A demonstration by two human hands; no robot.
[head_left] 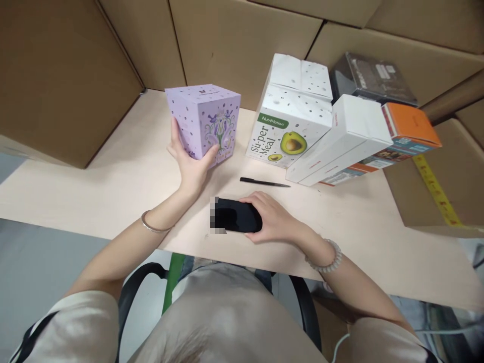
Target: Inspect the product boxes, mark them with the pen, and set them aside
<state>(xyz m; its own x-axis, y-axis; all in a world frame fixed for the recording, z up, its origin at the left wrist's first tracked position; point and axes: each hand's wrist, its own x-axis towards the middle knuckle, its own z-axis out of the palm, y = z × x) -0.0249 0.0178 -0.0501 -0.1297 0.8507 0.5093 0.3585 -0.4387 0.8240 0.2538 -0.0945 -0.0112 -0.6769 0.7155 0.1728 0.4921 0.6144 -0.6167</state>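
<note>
My left hand (pixel 191 169) grips the lower near corner of a purple patterned box (pixel 204 121), thumb on its front face and fingers along its left side. The box stands on the table, printed with a bird-and-flower design. In my right hand (pixel 270 217) is a black smartphone (pixel 242 216), held by its right end, dark face up, low over the table near the front edge; its left end is blurred out. Between the phone and the boxes behind lies a thin black pen (pixel 264 182).
To the right stand a white avocado-printed box (pixel 291 126), a slim white box (pixel 344 136) and an orange-topped box (pixel 412 126). A dark box (pixel 374 78) sits behind them. Large cardboard cartons (pixel 242 45) wall the table's back; another carton (pixel 64 75) stands at left.
</note>
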